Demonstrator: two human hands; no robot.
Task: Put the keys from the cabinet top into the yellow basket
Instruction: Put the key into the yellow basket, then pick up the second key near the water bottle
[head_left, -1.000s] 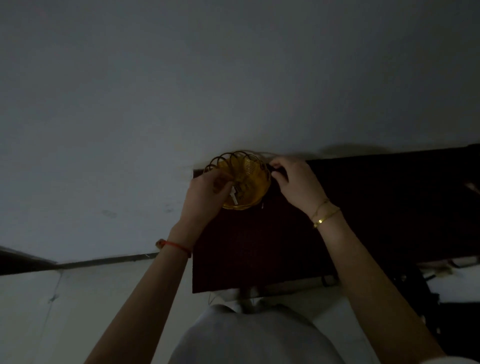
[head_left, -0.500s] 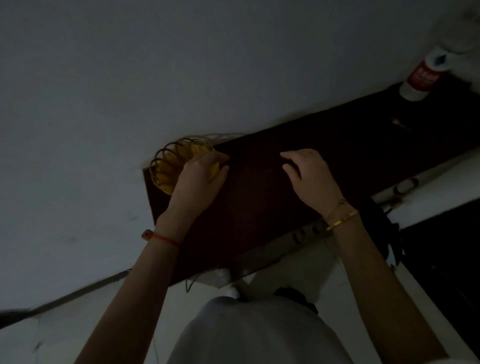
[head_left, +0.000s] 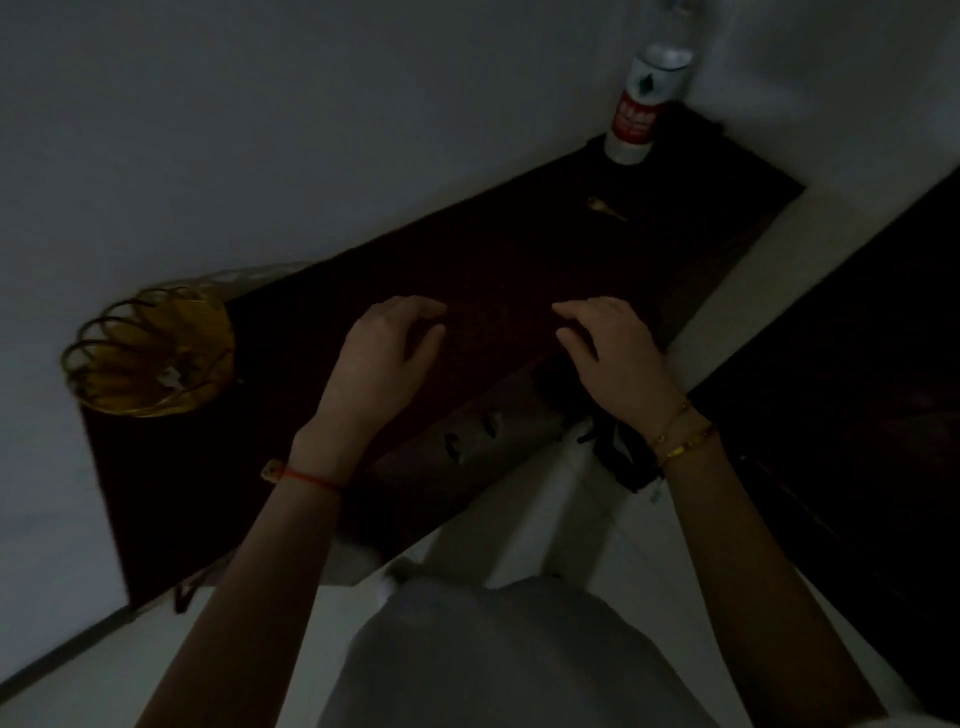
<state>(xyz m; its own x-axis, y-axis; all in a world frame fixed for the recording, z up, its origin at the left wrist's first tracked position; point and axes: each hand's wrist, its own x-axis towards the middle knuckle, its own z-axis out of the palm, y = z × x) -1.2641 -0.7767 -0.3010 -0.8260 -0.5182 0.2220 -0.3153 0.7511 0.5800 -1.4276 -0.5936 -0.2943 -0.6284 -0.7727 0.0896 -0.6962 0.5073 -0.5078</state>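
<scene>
The yellow wire basket stands at the left end of the dark cabinet top, with a pale key lying inside it. A small brass-coloured key lies on the cabinet top far to the right, near a bottle. My left hand hovers over the middle of the top, fingers curled loosely and holding nothing. My right hand is beside it to the right, fingers spread over the front edge, also with nothing in it. Both hands are well apart from the basket and from the brass key.
A white bottle with a red label stands at the far right end against the wall. The cabinet front shows dark handles below the edge. A black strap hangs under my right wrist. The scene is dim.
My left hand has left the basket and moved right to the middle of the cabinet top. The view has swung right, bringing the bottle and the brass key into sight.
</scene>
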